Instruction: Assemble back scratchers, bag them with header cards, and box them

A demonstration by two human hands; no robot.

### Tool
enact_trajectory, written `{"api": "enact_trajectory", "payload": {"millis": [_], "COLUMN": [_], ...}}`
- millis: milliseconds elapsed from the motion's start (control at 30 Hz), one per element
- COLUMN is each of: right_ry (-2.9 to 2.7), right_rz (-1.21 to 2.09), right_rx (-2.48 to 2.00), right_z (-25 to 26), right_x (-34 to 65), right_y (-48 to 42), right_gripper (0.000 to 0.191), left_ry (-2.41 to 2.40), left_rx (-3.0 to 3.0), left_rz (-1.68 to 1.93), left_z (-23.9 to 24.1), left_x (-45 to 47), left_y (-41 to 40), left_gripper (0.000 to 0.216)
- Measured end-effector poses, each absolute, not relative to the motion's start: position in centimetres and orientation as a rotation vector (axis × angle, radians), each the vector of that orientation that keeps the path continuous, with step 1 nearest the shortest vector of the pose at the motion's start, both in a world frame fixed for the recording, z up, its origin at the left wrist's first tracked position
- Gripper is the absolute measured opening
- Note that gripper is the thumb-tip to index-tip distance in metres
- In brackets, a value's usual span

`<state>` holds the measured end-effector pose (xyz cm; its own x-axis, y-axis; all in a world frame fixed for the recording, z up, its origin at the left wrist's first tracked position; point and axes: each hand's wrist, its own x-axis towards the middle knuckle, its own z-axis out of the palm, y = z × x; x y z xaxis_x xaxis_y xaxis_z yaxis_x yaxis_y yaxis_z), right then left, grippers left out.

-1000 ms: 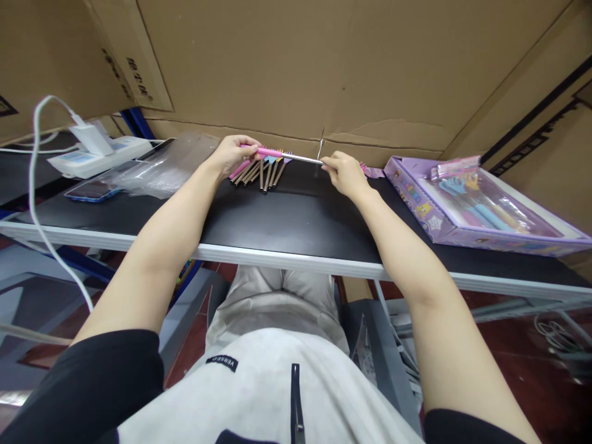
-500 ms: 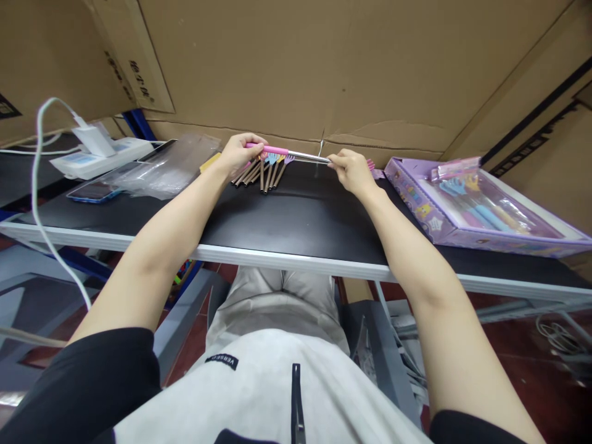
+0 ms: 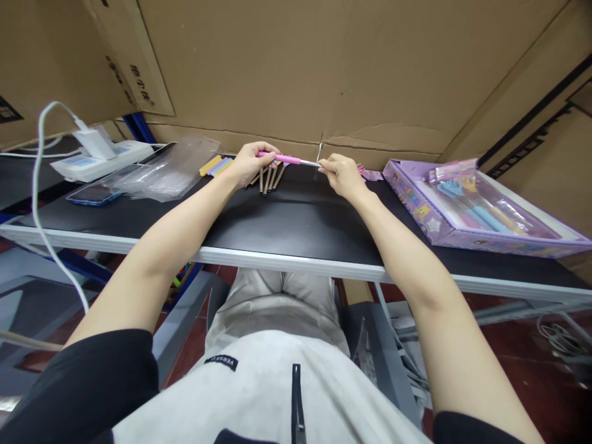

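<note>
- Left hand: fingers closed round the pink handle end of a telescopic back scratcher, held just above the black worktop near its far edge.
- Right hand: fingers pinched on the thin metal rod end of the same scratcher; the tool spans level between both hands.
- Loose scratchers: a fanned bundle on the worktop, directly beneath the held one.
- Purple display box: well to the right, containing blue-handled scratchers.
- Clear plastic bags: to the left, beside a power strip.
- Cardboard cartons: behind the worktop.
</note>
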<state>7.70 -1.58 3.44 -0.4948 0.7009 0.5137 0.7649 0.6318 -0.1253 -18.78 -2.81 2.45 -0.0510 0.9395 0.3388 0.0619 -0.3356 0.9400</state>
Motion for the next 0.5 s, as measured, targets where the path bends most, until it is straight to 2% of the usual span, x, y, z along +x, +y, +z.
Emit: {"api": "enact_trajectory", "payload": {"millis": [267, 500], "right_ry": [-2.337, -2.302], "right_rz": [-0.173, -0.158], "right_rx": [-1.127, -0.915], "right_z": [3.7, 2.8], "right_x": [7.3, 7.7], "right_y": [-2.3, -0.7], "right_gripper": [0.029, 0.022], "left_ry": [1.065, 1.094], "left_rx": [1.547, 1.751], "left_rz": [1.467, 1.449], "left_z": [2.6, 2.2], "left_x": [-17.5, -17.2], "left_y": [-3.4, -3.5], "left_gripper": [0.009, 0.002]}}
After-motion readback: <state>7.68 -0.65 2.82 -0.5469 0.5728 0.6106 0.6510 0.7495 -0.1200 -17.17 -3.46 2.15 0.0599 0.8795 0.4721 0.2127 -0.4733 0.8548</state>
